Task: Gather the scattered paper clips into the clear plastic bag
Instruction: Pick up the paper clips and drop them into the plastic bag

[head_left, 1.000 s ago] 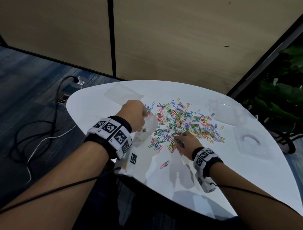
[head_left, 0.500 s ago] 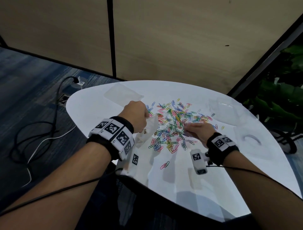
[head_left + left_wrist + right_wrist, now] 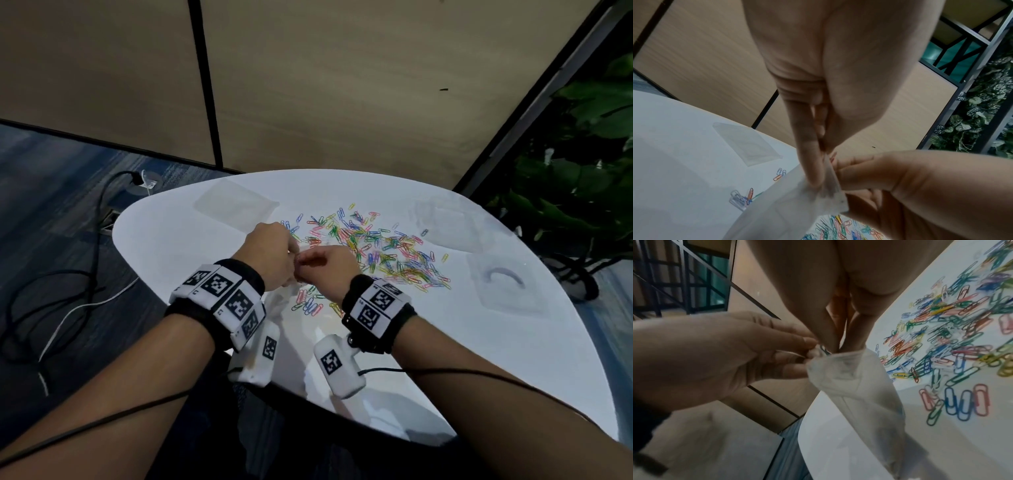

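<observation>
Several coloured paper clips (image 3: 376, 246) lie scattered across the middle of the white table (image 3: 445, 359); the right wrist view shows them too (image 3: 962, 345). The clear plastic bag (image 3: 279, 301) hangs at the table's near-left edge. My left hand (image 3: 291, 260) pinches its rim (image 3: 830, 183) between thumb and fingers. My right hand (image 3: 303, 270) meets it at the bag's mouth (image 3: 838, 360), fingertips (image 3: 830, 344) bunched together on a few clips that are mostly hidden. The bag's lower part (image 3: 869, 410) droops over the table edge.
Flat clear bags lie at the back left (image 3: 233, 205) and back right (image 3: 442, 222). A clear lid or tray (image 3: 507, 284) sits at the right. Cables (image 3: 68, 291) trail on the floor left of the table; a plant (image 3: 582, 171) stands on the right.
My right hand left the clip pile and moved left to the bag's mouth with its fingers pinched together. My left hand kept hold of the bag in about the same place.
</observation>
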`<state>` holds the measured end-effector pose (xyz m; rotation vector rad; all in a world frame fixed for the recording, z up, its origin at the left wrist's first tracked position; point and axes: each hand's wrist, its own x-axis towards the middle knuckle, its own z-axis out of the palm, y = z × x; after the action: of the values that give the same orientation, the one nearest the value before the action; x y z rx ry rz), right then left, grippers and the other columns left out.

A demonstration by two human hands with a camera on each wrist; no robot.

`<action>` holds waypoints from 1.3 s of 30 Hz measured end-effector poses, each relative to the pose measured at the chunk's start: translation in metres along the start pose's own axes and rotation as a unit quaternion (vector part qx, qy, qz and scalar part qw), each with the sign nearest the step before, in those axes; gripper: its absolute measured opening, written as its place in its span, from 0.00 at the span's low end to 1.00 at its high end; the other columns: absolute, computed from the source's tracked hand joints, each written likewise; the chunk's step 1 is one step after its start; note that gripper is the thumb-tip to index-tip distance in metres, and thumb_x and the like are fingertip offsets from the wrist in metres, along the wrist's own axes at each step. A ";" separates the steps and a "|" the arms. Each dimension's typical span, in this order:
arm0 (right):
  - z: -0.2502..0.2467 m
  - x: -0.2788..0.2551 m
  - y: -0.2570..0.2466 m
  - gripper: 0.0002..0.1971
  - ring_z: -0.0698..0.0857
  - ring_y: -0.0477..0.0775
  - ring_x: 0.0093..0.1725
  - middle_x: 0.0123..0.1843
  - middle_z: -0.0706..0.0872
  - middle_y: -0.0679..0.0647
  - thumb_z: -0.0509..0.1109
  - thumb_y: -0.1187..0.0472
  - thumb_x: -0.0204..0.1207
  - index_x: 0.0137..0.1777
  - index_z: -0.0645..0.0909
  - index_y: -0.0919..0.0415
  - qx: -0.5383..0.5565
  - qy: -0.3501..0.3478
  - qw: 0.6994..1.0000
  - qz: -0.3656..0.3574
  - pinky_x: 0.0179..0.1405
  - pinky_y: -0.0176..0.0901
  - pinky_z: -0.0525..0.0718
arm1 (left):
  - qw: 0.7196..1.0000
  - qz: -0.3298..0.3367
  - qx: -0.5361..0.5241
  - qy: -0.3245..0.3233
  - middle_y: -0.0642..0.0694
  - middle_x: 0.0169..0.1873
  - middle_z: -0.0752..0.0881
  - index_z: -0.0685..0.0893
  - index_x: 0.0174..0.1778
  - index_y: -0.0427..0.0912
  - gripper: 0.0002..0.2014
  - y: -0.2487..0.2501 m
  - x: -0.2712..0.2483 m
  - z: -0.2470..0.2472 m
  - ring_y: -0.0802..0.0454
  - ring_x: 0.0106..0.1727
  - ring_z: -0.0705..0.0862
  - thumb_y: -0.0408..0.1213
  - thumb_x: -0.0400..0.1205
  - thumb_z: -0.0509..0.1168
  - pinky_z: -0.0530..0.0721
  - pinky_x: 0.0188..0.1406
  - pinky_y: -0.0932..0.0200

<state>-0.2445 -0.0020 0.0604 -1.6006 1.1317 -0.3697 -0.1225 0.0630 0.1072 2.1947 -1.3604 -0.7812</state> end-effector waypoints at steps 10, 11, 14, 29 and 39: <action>-0.006 0.002 -0.019 0.11 0.91 0.55 0.45 0.46 0.93 0.56 0.70 0.72 0.74 0.50 0.92 0.61 -0.229 -0.026 0.973 -0.022 0.50 0.42 0.88 | 1.000 0.007 -0.003 -0.002 0.36 0.37 0.93 0.92 0.52 0.35 0.12 0.005 -0.003 0.001 0.43 0.40 0.93 0.25 0.83 0.62 0.92 0.54 0.48; -0.008 0.001 -0.021 0.10 0.90 0.52 0.41 0.45 0.93 0.55 0.72 0.70 0.73 0.48 0.92 0.59 -0.252 -0.020 0.966 -0.045 0.46 0.38 0.86 | 1.000 0.005 -0.009 -0.005 0.35 0.37 0.93 0.92 0.53 0.34 0.13 0.006 -0.004 0.001 0.43 0.38 0.94 0.25 0.83 0.62 0.92 0.53 0.48; -0.014 -0.001 -0.021 0.08 0.88 0.48 0.38 0.42 0.93 0.54 0.74 0.66 0.72 0.45 0.93 0.57 -0.271 -0.046 0.957 -0.097 0.42 0.34 0.83 | 1.000 0.002 -0.014 -0.011 0.34 0.38 0.93 0.91 0.55 0.33 0.12 0.005 -0.006 0.000 0.43 0.38 0.94 0.24 0.83 0.62 0.92 0.52 0.48; -0.085 0.006 0.111 0.57 0.78 0.63 0.69 0.78 0.62 0.62 0.86 0.42 0.56 0.82 0.59 0.55 -0.426 -0.022 0.889 0.167 0.66 0.51 0.80 | 0.999 -0.037 0.019 0.000 0.34 0.53 0.91 0.89 0.62 0.37 0.16 -0.011 0.005 -0.016 0.38 0.50 0.92 0.22 0.80 0.68 0.92 0.55 0.47; -0.034 0.041 0.100 0.30 0.78 0.65 0.69 0.77 0.65 0.61 0.71 0.56 0.78 0.80 0.67 0.51 -0.435 0.032 0.900 0.024 0.67 0.52 0.80 | 0.999 -0.044 0.010 0.004 0.35 0.52 0.91 0.90 0.60 0.37 0.15 -0.018 0.007 -0.019 0.37 0.50 0.92 0.23 0.80 0.68 0.92 0.54 0.46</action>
<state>-0.2955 -0.0509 -0.0277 -2.3283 1.4946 0.1659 -0.0955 0.0655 0.1077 2.2839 -1.2792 -0.7926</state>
